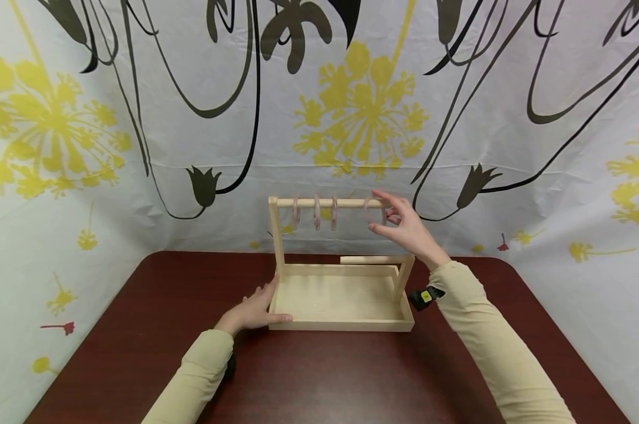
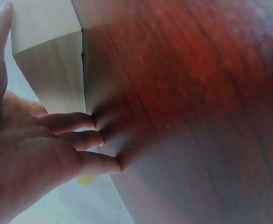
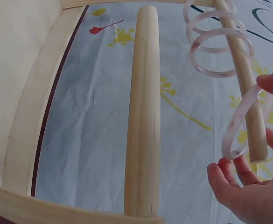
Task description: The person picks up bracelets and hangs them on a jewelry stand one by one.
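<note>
My right hand (image 1: 408,231) pinches a pale pink, translucent bangle (image 3: 236,122) by its edge, thumb below and a finger above. That bangle encircles the upper wooden bar (image 1: 351,203) close to the bar's free right end. Farther left, several similar bangles (image 1: 334,213) hang from the same bar, spaced apart. The bar belongs to a light wooden stand with a shallow tray (image 1: 340,325) as its base. At the tray's front left corner rests my left hand (image 1: 252,309), thumb over the front rim. In the left wrist view its other fingers reach straight down to the tabletop.
A lower, shorter bar (image 1: 372,259) runs leftward from a post (image 1: 402,280) on the tray's right side and holds nothing. The stand is on a dark red-brown table (image 1: 335,377). Behind the table hangs a patterned cloth (image 1: 298,141).
</note>
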